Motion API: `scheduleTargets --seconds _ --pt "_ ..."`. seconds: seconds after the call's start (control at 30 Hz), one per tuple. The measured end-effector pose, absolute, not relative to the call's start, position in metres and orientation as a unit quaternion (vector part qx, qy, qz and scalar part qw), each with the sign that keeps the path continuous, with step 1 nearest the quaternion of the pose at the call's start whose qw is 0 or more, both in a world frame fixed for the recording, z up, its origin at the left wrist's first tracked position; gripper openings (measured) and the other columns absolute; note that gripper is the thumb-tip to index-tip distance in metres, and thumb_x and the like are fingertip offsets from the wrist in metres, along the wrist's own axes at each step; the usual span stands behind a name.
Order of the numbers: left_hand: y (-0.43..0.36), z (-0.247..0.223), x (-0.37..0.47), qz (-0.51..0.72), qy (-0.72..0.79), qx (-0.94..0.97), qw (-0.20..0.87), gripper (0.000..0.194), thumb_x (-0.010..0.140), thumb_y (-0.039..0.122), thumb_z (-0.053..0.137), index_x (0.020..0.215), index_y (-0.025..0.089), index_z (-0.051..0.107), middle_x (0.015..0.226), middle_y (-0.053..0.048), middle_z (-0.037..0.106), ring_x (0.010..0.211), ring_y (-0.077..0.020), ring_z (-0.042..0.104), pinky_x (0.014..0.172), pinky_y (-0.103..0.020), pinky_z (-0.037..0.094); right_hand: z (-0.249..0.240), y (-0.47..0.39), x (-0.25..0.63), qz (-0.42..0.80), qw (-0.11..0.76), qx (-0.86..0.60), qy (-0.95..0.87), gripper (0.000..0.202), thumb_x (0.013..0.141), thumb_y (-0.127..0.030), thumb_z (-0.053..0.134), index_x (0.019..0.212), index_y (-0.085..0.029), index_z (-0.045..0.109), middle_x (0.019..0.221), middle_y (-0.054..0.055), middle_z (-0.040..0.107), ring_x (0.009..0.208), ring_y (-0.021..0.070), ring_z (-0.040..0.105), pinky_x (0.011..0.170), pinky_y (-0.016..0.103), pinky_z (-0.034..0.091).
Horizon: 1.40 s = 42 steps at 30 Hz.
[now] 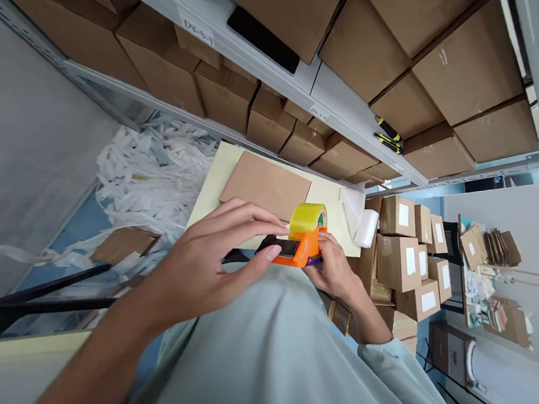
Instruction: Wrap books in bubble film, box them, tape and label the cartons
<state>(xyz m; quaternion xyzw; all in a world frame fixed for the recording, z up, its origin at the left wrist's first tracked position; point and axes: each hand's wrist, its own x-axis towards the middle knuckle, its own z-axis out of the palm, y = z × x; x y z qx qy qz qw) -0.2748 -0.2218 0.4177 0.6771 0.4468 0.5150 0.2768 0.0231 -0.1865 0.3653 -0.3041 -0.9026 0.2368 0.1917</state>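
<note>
An orange tape dispenser point(305, 249) with a black front part carries a roll of yellow tape point(302, 218). My right hand point(334, 268) is wrapped round its right end, with some of the fingers hidden behind it. On the left side, my left hand point(229, 245) has its fingers stretched out and apart. Its fingertips reach the tape roll, while the thumb lies by the black front part; I cannot make out any loose tape end there. Just beyond both hands, a flat brown cardboard box point(265, 183) lies on a pale yellow tabletop point(206, 191).
Shelves point(282, 70) packed with brown boxes run across the top, with yellow-black cutters point(389, 135) on one. White paper strips point(155, 167) are heaped at left. A white roll point(366, 228) lies at the table's right end, near stacked labelled cartons point(397, 254).
</note>
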Motion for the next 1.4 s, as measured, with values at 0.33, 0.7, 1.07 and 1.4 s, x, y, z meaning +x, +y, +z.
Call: scheduleTargets --seconds 0.33,0.7,1.07,1.4 --pt "-0.242 0.412 -0.225 0.502 0.563 0.541 0.372 0.035 0.091 0.032 0.073 0.125 0.029 0.080 0.100 -0.003 0.083 0.085 -0.0222 0.075 0.079 -0.036 0.064 0.364 -0.171 0.066 0.310 0.170 -0.258 -0.899 0.037 0.104 -0.047 0.077 0.129 -0.026 0.059 0.124 0.016 0.077 0.119 0.0356 0.073 0.106 0.058 0.062" --pt "-0.273 0.332 -0.111 0.539 0.694 0.366 0.306 0.019 0.095 0.045 0.077 0.088 0.028 0.083 0.110 -0.004 0.079 0.072 -0.0148 0.065 0.062 -0.030 0.056 0.319 -0.157 0.140 0.344 0.045 -0.202 -0.916 0.035 0.108 -0.059 0.064 0.105 -0.028 0.049 0.075 -0.003 0.059 0.065 0.0218 0.060 0.060 0.033 0.047" --pt "-0.312 0.171 -0.044 0.607 0.721 0.143 0.301 0.019 0.089 0.042 0.078 0.081 0.025 0.078 0.087 -0.004 0.075 0.073 -0.0171 0.065 0.066 -0.030 0.055 0.252 -0.126 0.174 0.339 -0.176 -0.146 -0.912 0.050 0.110 -0.074 0.054 0.123 -0.026 0.053 0.083 0.001 0.072 0.069 0.0255 0.069 0.067 0.033 0.049" --pt "-0.229 0.053 -0.065 0.646 0.704 0.064 0.288 0.015 0.089 0.029 0.083 0.083 0.021 0.071 0.090 -0.002 0.073 0.081 -0.0150 0.064 0.079 -0.028 0.053 0.210 -0.088 0.233 0.185 -0.329 -0.357 -0.854 0.060 0.109 -0.074 0.047 0.130 -0.018 0.051 0.107 0.020 0.078 0.097 0.0405 0.077 0.086 0.049 0.060"
